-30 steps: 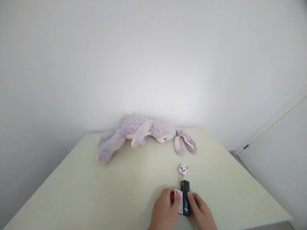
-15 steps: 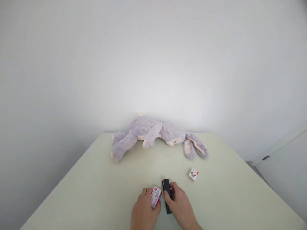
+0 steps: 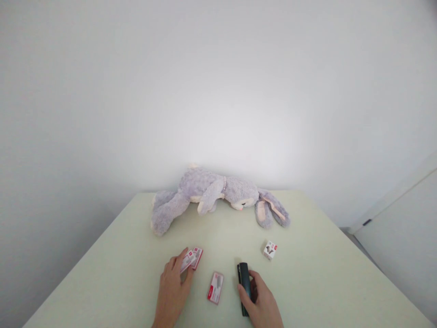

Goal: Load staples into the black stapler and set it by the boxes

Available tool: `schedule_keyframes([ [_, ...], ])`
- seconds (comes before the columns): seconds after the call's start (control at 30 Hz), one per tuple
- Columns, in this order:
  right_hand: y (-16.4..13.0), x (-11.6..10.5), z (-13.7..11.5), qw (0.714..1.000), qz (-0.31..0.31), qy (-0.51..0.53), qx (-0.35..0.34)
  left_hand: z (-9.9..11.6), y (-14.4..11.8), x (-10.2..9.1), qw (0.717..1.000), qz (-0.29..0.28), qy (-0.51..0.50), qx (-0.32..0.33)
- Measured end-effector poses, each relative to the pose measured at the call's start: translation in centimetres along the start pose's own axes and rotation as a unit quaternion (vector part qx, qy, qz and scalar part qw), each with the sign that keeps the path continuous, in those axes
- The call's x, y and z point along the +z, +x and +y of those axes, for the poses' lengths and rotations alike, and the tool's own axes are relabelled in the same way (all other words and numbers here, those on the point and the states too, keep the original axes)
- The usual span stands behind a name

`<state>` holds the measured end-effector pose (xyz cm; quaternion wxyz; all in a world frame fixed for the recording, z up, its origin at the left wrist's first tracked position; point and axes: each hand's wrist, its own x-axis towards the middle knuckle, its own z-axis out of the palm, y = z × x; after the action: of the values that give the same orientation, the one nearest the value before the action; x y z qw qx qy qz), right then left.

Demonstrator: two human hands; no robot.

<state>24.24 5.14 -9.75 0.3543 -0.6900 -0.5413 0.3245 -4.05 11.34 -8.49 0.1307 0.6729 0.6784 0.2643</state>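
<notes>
My left hand (image 3: pixel 172 288) rests on the pale green table (image 3: pixel 112 278) with its fingertips on two small red and white boxes (image 3: pixel 191 258) lying side by side. A third red and white box (image 3: pixel 215 287) lies flat between my hands, untouched. My right hand (image 3: pixel 260 304) grips a black stapler (image 3: pixel 243 282) that lies lengthwise on the table, thumb on its left side. A small white cube-shaped box (image 3: pixel 270 249) sits a little beyond the stapler, to the right.
A grey plush rabbit (image 3: pixel 211 194) lies on its side along the table's far edge, ears pointing right. A white wall rises behind the table. A white cabinet or door (image 3: pixel 403 237) stands at the right.
My left hand has moved left, away from the stapler, carrying small boxes with it; one box stays between my hands. My right hand has kept hold of the stapler.
</notes>
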Motion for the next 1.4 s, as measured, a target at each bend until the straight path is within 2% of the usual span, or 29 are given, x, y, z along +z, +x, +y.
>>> schedule_keyframes([
  [0.17, -0.1, 0.2, 0.2, 1.000, 0.014, 0.005, 0.000, -2.5, -4.0, 0.0, 0.997, 0.006, 0.068, 0.046],
  [0.27, -0.1, 0.0, -0.1, 1.000, 0.001, 0.007, -0.001, -2.6, -4.9, 0.1, 0.994, 0.033, 0.091, 0.056],
  [0.33, 0.0, -0.3, -0.3, 1.000, 0.009, -0.003, -0.015, -1.9, -5.0, 0.3, 0.992, 0.063, 0.092, 0.056],
  [0.4, 0.2, -0.7, -0.5, 0.998, 0.029, -0.036, -0.034, -0.6, -5.2, 1.0, 0.992, 0.064, 0.079, 0.070],
  [0.5, 0.3, -1.4, -0.9, 0.993, 0.047, -0.094, -0.053, 1.9, -6.0, 3.1, 0.993, 0.030, 0.056, 0.103],
  [0.6, 0.4, -2.4, -1.7, 0.991, 0.031, -0.110, -0.073, 3.9, -6.9, 5.4, 0.993, 0.018, 0.054, 0.100],
  [0.73, 0.9, -2.9, -2.9, 0.990, -0.010, -0.102, -0.097, 4.3, -7.6, 6.7, 0.990, -0.029, 0.052, 0.127],
  [0.87, 1.9, -1.8, -4.2, 0.987, -0.047, -0.088, -0.127, 4.1, -7.5, 6.8, 0.985, -0.054, 0.058, 0.155],
  [0.97, 2.3, -0.2, -5.7, 0.984, -0.048, -0.093, -0.148, 3.9, -7.0, 6.5, 0.979, -0.079, 0.062, 0.178],
  [1.07, 2.5, 1.7, -7.5, 0.980, 0.001, -0.127, -0.152, 3.4, -6.5, 6.3, 0.971, -0.124, 0.062, 0.193],
  [1.17, 2.8, 3.1, -8.5, 0.976, 0.063, -0.146, -0.148, 3.0, -6.4, 6.3, 0.974, -0.132, 0.064, 0.174],
  [1.27, 3.4, 3.0, -8.1, 0.987, 0.099, -0.032, -0.126, 3.4, -6.7, 6.6, 0.981, -0.107, 0.063, 0.151],
  [1.4, 4.1, 0.8, -5.4, 0.979, 0.130, 0.141, -0.063, 4.6, -7.1, 6.9, 0.987, -0.054, 0.072, 0.131],
])
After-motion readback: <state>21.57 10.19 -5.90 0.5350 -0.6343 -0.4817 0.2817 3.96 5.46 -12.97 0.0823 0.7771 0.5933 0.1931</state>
